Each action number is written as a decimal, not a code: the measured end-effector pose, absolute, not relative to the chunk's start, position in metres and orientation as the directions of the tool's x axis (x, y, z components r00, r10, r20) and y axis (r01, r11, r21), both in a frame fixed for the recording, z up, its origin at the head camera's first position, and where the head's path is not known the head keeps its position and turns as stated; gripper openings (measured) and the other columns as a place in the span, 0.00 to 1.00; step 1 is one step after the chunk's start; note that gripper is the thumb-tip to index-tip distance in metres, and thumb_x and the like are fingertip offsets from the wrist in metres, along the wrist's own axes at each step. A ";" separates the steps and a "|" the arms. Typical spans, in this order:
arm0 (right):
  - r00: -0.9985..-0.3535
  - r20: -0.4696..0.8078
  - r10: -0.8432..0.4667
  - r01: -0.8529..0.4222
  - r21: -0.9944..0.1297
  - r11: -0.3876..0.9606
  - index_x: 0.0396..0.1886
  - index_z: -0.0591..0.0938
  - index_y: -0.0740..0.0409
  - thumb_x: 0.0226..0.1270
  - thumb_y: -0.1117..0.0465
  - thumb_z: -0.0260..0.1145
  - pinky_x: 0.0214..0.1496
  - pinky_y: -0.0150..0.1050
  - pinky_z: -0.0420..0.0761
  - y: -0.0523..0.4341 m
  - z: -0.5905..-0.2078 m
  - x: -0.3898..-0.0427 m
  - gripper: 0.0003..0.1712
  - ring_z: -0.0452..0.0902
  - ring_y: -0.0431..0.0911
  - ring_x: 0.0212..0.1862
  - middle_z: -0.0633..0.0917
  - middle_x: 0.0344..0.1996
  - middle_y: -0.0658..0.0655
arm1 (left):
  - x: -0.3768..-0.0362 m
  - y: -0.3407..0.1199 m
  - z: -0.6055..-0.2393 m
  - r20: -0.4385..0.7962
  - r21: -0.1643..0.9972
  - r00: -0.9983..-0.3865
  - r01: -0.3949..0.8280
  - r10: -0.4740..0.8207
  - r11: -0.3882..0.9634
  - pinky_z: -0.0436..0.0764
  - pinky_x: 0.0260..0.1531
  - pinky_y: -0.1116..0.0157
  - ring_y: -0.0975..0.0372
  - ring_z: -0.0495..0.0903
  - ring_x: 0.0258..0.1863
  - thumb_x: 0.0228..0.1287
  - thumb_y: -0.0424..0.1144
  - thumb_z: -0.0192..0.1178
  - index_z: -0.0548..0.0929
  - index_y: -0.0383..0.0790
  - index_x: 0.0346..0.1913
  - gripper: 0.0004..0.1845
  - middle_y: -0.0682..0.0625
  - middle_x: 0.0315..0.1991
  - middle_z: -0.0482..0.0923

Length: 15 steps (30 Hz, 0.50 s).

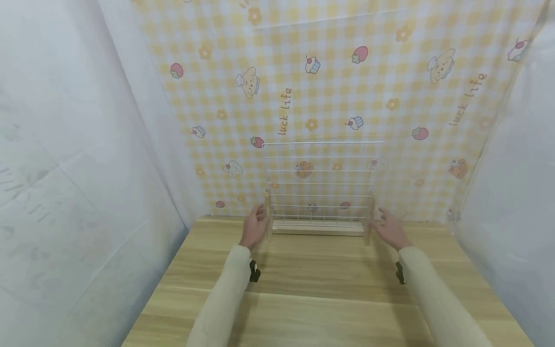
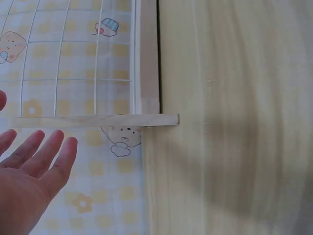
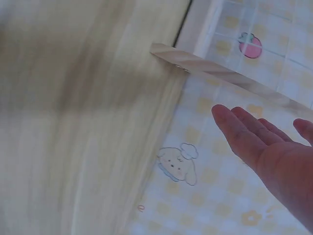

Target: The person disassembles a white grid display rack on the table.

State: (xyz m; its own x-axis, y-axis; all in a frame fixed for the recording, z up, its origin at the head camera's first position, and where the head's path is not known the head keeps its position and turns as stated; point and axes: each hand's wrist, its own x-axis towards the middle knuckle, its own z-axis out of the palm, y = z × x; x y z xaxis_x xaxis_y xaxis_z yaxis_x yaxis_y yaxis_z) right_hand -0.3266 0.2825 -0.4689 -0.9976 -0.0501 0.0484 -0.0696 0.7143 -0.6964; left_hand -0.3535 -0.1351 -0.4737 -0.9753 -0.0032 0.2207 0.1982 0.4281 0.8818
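A white wire grid rack (image 1: 323, 142) stands upright at the table's far side, in front of the checked cloth. It has a wooden base bar (image 1: 318, 232) and a wooden strip at each side. Beside the left strip (image 1: 268, 217) is my left hand (image 1: 255, 226); in the left wrist view its fingers are spread and slightly bent, a small gap short of the strip (image 2: 98, 120). Across the rack, my right hand (image 1: 392, 231) is at the right strip (image 1: 371, 217). The right wrist view shows its fingers (image 3: 237, 129) extended and apart from the strip (image 3: 234, 78).
A yellow-and-white checked cloth (image 1: 312, 96) with cartoon prints hangs behind the wood-grain table (image 1: 321, 274). White sheets drape at the left (image 1: 86, 168) and right (image 1: 511, 193). Dark wrist devices (image 1: 254, 271) show at both cuffs.
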 end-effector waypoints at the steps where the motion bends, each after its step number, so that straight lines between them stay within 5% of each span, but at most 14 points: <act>1: -0.997 0.055 -0.049 -0.073 -0.693 0.718 0.70 0.44 0.69 0.66 0.35 0.48 0.56 0.63 0.71 0.283 -0.464 -0.329 0.51 0.63 0.73 0.60 0.56 0.64 0.82 | -0.356 -0.134 -0.471 0.229 0.879 -0.973 0.205 -0.005 0.431 0.74 0.58 0.51 0.47 0.72 0.60 0.65 0.40 0.51 0.61 0.40 0.66 0.27 0.40 0.62 0.68; 15: -0.997 0.050 -0.067 -0.083 -0.666 0.741 0.72 0.43 0.64 0.63 0.31 0.48 0.60 0.62 0.69 0.271 -0.426 -0.346 0.53 0.60 0.70 0.64 0.56 0.67 0.76 | -0.382 -0.124 -0.445 0.124 0.909 -0.992 0.102 -0.028 0.404 0.66 0.64 0.50 0.45 0.62 0.67 0.65 0.45 0.51 0.52 0.43 0.71 0.34 0.41 0.70 0.57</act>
